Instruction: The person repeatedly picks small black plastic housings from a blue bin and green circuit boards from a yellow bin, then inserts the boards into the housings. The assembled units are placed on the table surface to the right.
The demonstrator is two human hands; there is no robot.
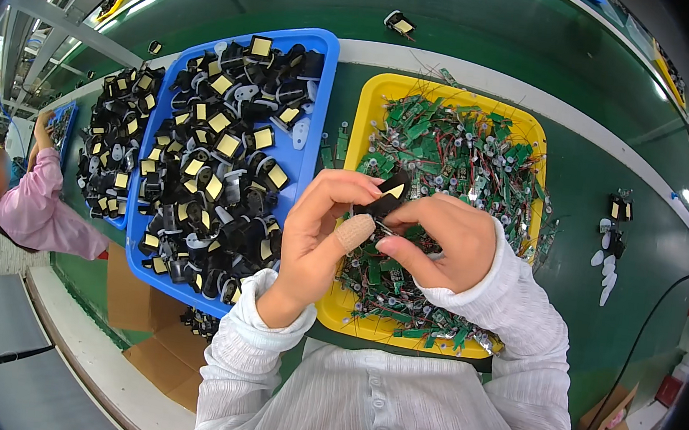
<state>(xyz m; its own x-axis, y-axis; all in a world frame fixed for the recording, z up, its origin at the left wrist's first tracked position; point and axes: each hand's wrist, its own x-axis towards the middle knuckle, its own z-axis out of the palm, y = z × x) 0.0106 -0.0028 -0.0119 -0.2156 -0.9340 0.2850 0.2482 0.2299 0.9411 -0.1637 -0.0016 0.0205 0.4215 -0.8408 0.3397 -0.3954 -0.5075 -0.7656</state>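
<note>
Between the fingers of my left hand [317, 233] is a small black plastic housing [388, 199] with a pale yellow pad on it. A tan bandage wraps that hand's thumb. My right hand [451, 239] pinches at the lower side of the housing; what its fingertips grip is mostly hidden by them. Both hands are over the left part of a yellow tray [360, 133], heaped with green circuit boards [429, 127] that have thin wires and small round parts. To the left, a blue tray [324, 87] holds many similar black housings [227, 146], some with grey pieces attached.
Another pile of black housings [117, 141] lies farther left, where a person in a pink top [48, 196] works. A single housing [400, 24] sits on the green conveyor. At right are loose white pieces [607, 272] and a black cable [637, 342]. Cardboard boxes [169, 364] stand below left.
</note>
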